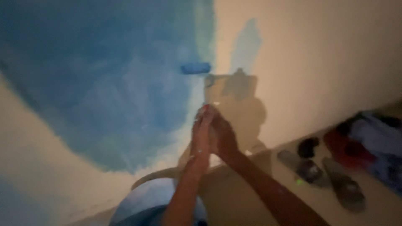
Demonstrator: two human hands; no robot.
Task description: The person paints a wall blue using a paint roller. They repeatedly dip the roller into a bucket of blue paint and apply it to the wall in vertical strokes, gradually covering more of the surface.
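Observation:
A paint roller (195, 68) with a blue sleeve rests against the wall, at the right edge of a large blue painted patch (104, 83). Below it, my left hand (201, 132) and my right hand (225, 138) are pressed together around the roller's handle, arms stretched toward the wall. The handle itself is mostly hidden between my palms. To the right of the roller the wall (318, 58) is bare beige, and my shadow falls on it.
A round bucket or basin (144, 196) with a pale rim stands at the wall's foot under my arms. On the floor at right lie a pair of dark sandals (331, 175) and a pile of red and blue cloth (368, 142). The light is dim.

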